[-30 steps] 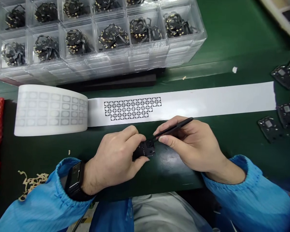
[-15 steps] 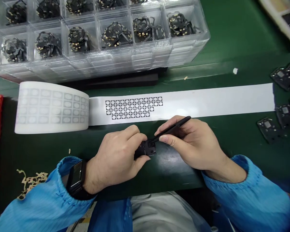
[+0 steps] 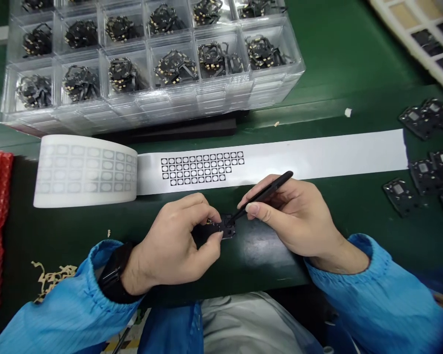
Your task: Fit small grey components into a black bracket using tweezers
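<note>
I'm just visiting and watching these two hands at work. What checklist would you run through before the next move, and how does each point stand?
1. Left hand steadies the small black part: ok, thumb and fingers are on it.
2. Right hand has hold of the slim black tool: ok, held like a pen.
3. Tool's tip is aimed at the part: ok, it points down onto it.
4. Tip is actually touching, or carrying something: cannot tell, too small.
5. White strip is out of the way: ok, it lies unrolled beyond the part.
6. Underside of the part is sound: cannot tell, hidden.
</note>
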A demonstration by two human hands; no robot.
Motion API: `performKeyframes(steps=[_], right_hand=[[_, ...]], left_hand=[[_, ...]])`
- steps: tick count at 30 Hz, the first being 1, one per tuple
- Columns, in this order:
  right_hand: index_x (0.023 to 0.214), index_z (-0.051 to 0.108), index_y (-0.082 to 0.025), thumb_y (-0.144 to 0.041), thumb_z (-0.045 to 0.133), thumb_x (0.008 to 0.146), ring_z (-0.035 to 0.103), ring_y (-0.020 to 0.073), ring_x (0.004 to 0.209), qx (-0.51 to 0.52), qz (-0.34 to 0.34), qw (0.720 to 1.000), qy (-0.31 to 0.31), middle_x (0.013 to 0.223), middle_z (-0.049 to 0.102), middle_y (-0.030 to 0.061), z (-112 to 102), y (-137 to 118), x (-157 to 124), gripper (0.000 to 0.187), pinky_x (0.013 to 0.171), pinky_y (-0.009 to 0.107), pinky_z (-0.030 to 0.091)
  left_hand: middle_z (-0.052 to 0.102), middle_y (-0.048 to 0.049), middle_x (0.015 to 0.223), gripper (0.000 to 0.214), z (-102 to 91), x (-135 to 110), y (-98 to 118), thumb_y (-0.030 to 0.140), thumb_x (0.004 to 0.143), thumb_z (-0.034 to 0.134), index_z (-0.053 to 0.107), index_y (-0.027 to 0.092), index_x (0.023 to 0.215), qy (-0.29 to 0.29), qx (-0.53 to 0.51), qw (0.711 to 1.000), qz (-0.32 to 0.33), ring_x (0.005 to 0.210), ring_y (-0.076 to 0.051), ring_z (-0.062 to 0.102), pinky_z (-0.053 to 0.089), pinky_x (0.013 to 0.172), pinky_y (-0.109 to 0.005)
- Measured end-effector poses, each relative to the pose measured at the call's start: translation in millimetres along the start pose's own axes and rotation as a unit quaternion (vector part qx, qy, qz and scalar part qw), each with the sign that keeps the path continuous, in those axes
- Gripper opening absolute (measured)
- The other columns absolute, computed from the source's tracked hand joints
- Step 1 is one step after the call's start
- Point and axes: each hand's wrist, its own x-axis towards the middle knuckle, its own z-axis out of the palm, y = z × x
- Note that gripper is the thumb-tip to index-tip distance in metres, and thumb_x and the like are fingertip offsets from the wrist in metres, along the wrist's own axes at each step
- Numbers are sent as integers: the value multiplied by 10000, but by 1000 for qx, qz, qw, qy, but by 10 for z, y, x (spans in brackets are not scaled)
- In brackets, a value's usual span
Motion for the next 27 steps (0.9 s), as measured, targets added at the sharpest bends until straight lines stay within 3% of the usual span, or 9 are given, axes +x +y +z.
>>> performKeyframes(steps=[13, 21, 27], right_hand=[[933, 793, -192, -274, 838, 906, 780, 203, 750, 37, -9, 999, 26, 893, 831, 62, 77, 6, -66, 97, 642, 311, 646], [891, 794, -209, -268, 865, 892, 775, 171, 653, 81, -23, 988, 127, 846, 828, 40, 110, -1, -53, 92, 627, 287, 676], [933, 800, -223, -288, 856, 914, 786, 152, 695, 153, -13, 983, 98, 889, 834, 29, 103, 76, -38, 88, 616, 234, 651]], left_hand=[[623, 18, 682, 134, 19, 14, 23, 92, 843, 661, 736, 154, 750, -1, -42, 999, -31, 612, -80, 542, 412, 568, -213], [680, -5, 704, 160, -17, 27, 19, 169, 900, 670, 765, 157, 770, 16, -127, 987, -99, 616, -103, 578, 447, 565, -233], [701, -19, 709, 186, -39, 66, 47, 181, 926, 670, 786, 158, 783, 34, -183, 978, -99, 634, -111, 607, 470, 576, -231]])
